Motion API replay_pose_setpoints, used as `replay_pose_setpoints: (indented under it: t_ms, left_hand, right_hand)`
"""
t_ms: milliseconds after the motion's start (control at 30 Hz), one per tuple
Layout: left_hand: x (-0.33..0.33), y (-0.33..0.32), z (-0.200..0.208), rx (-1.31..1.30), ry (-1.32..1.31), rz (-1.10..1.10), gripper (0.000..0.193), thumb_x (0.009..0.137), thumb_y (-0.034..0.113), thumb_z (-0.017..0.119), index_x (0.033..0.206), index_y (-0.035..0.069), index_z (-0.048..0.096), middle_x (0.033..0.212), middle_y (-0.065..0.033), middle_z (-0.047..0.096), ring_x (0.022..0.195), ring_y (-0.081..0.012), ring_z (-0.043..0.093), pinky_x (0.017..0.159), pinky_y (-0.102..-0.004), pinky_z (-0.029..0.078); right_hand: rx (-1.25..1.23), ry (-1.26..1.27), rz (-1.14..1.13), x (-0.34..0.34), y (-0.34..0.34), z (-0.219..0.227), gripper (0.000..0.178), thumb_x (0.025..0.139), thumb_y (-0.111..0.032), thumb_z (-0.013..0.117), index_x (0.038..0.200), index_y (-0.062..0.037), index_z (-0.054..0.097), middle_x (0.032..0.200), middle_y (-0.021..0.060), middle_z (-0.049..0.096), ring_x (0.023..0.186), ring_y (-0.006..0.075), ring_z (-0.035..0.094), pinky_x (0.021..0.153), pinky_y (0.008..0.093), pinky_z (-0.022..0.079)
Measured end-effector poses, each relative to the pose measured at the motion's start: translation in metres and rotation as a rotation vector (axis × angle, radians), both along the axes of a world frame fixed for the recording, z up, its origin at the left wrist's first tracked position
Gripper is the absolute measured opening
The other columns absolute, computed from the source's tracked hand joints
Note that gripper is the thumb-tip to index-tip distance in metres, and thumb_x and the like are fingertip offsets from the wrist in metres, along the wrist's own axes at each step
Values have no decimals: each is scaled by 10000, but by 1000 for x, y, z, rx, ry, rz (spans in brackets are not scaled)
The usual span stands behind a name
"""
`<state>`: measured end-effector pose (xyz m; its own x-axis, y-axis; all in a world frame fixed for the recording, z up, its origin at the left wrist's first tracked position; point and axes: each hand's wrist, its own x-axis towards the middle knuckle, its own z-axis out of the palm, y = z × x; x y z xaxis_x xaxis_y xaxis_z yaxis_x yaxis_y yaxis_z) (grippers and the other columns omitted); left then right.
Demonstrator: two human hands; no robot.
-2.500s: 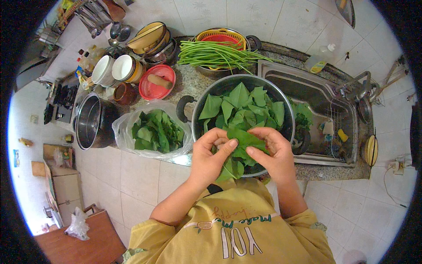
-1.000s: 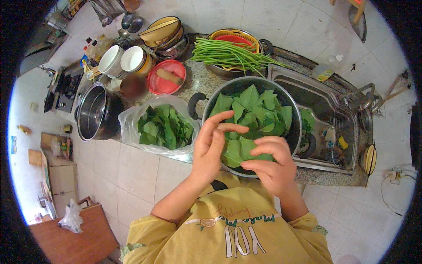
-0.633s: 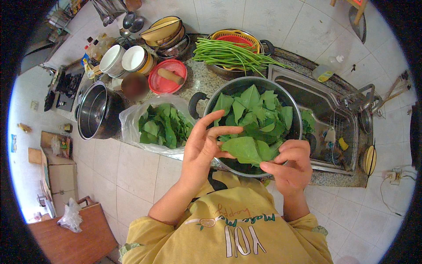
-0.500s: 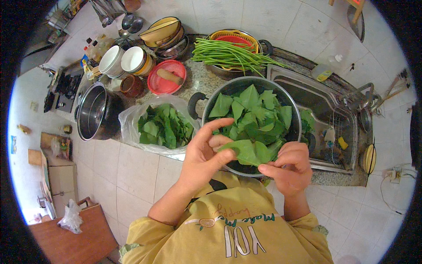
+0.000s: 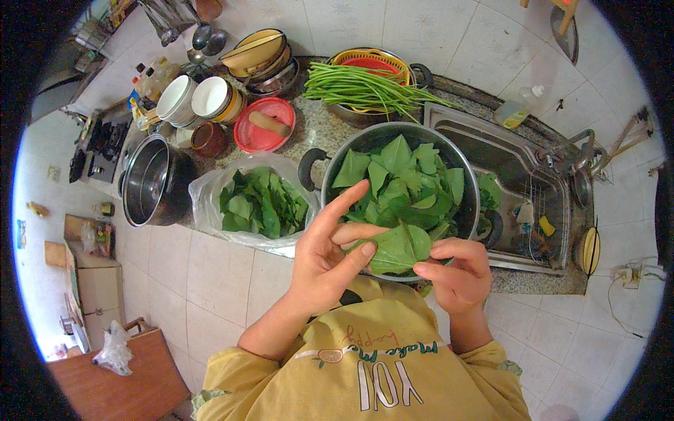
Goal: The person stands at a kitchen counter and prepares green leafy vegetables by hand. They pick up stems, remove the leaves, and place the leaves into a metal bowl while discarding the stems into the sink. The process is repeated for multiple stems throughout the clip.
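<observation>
Between my two hands, over the near rim of a large pot, is a broad green leaf. My left hand pinches its left side between thumb and fingers, with the index finger stretched out. My right hand grips the leaf's right edge between thumb and fingertips. Beneath and beyond them, the dark pot with black handles holds a heap of similar leaves. Left of it, a clear plastic bag stands open with more green leaves inside.
An empty metal pot stands left of the bag. Behind are bowls, a red plate and long green stalks across a colander. At the right is a steel sink with a faucet. A brown table stands lower left.
The held leaf has turned and now lies flatter and more upright between my hands. My right fingers have shifted on its edge, and my left index finger is straighter.
</observation>
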<state>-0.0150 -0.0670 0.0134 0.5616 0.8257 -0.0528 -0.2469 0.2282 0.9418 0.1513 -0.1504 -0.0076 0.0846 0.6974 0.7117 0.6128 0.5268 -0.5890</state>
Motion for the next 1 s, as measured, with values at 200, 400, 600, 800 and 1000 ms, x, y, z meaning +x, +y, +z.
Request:
replay_pose_setpoints:
  t_ms: [200,400,600,800,1000]
  left_hand:
    - [0,5,-12,281,84,2,631,732,-24,613,1282,-10,303,865,-90,618,797,-111,572,711,-229,433]
    - [5,1,-9,220,102,180,515,749,-21,575,1223,-2,375,753,-75,604,690,-116,571,642,-214,442]
    - [-7,17,-15,195,57,381,189,813,17,500,1000,-8,509,628,-74,543,490,-117,512,432,-219,409]
    - [-14,17,-25,624,304,324,168,824,-27,470,973,-6,545,689,-68,539,582,-115,539,509,-216,436]
    - [-2,15,-12,884,363,209,542,580,-99,552,1092,79,556,1173,-140,463,1061,-306,459,874,-366,389]
  right_hand:
    - [-77,39,47,-4,-2,-3,156,607,24,653,725,-75,676,855,58,525,679,172,517,558,259,407]
    - [47,13,-5,-6,4,2,223,522,-28,744,710,-101,648,785,13,588,613,159,565,527,271,429]
    - [10,168,-56,-5,-1,-4,201,557,6,695,721,-107,671,826,62,589,723,200,573,596,278,450]
    - [-91,138,-139,-2,1,-4,203,602,14,659,768,-104,661,899,98,567,760,209,550,627,280,453]
    - [-225,350,-112,-8,5,5,172,605,15,666,757,-64,646,886,99,561,789,199,547,668,256,446]
